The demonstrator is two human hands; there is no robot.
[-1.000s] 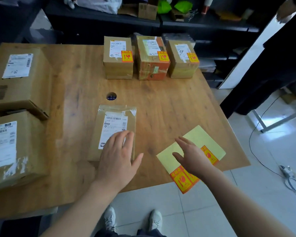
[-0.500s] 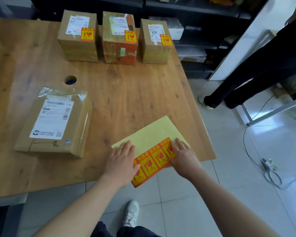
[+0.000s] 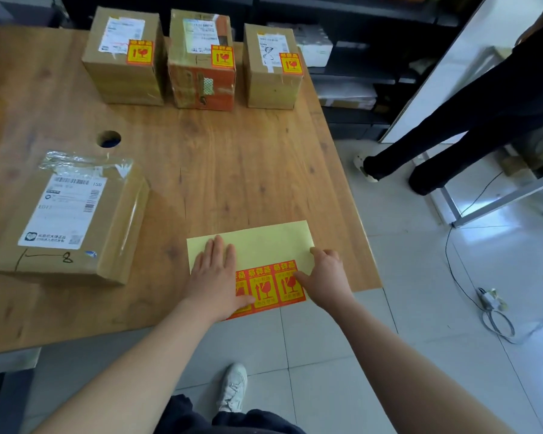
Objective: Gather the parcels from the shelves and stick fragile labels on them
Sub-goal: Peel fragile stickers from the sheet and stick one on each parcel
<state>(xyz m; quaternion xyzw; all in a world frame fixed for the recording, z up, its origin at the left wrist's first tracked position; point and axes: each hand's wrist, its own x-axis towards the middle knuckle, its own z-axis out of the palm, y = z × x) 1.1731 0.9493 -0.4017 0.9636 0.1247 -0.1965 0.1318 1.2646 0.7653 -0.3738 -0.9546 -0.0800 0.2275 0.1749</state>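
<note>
Three cardboard parcels stand in a row along the far edge of the wooden table [image 3: 232,167] in the head view: the left parcel [image 3: 123,76], the middle parcel [image 3: 201,86] with orange tape on its front, and the right parcel [image 3: 270,89]. Each carries a white shipping slip and a red-and-yellow fragile sticker on top, at [image 3: 140,53], [image 3: 222,57] and [image 3: 291,63]. A fourth, flatter parcel [image 3: 72,220] wrapped in clear plastic lies well apart from them on the left of the table, with a white shipping slip facing up, and a round hole [image 3: 108,139] sits in the tabletop just beyond it. The label sheet [image 3: 264,245], pale yellow backing with a row of red fragile labels [image 3: 264,286] along its near side, lies at the near edge of the table, its label end hanging over the edge. The left hand [image 3: 215,277] lies flat on the sheet's left part, fingers straight and together, pressing it down. The right hand [image 3: 326,277] is at the sheet's right side, index finger stretched along the edge and thumb touching the rightmost label. Whether it has pinched that label cannot be told. Below, a white shoe [image 3: 234,386] stands on the tiled floor. Another person's dark trouser legs [image 3: 452,130] stand to the right near dark shelves [image 3: 358,73], and a cable [image 3: 496,314] trails across the tiles.
</note>
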